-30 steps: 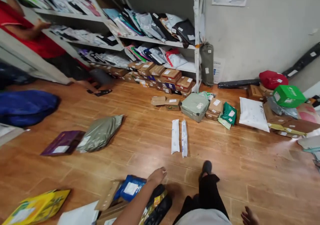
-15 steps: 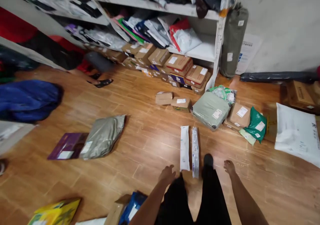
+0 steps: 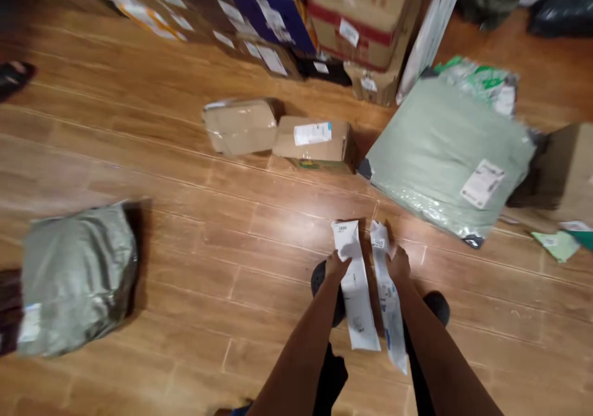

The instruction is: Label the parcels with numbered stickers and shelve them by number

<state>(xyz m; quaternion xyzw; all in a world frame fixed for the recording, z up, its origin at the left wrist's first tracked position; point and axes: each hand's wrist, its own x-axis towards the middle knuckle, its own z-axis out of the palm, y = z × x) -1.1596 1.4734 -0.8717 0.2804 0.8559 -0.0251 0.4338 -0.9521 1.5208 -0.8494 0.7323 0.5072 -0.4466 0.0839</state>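
Two long, narrow parcels lie side by side between my feet: a flat white parcel point(image 3: 359, 305) on the left and a thinner grey-white plastic-wrapped parcel point(image 3: 388, 302) on the right. My left hand point(image 3: 337, 265) is closed at the left edge of the white parcel, near its far end. On the outer edge of the thinner parcel, my right hand point(image 3: 398, 264) is closed, its thumb on the upper side. The fingers beneath both parcels are hidden. Whether the parcels are lifted off the floor is hard to tell.
Ahead stand two small cardboard boxes point(image 3: 312, 141), with stacked boxes point(image 3: 356, 27) behind them. A large pale green parcel point(image 3: 456, 144) lies to the right, beside a white shelf post point(image 3: 433, 33). A grey plastic parcel point(image 3: 81, 274) rests at left on the wood-look floor point(image 3: 185, 305).
I have bent down closer to the floor. Both hands, apart and empty before, have come inward and closed on the two long parcels. My feet now stand on either side of them.
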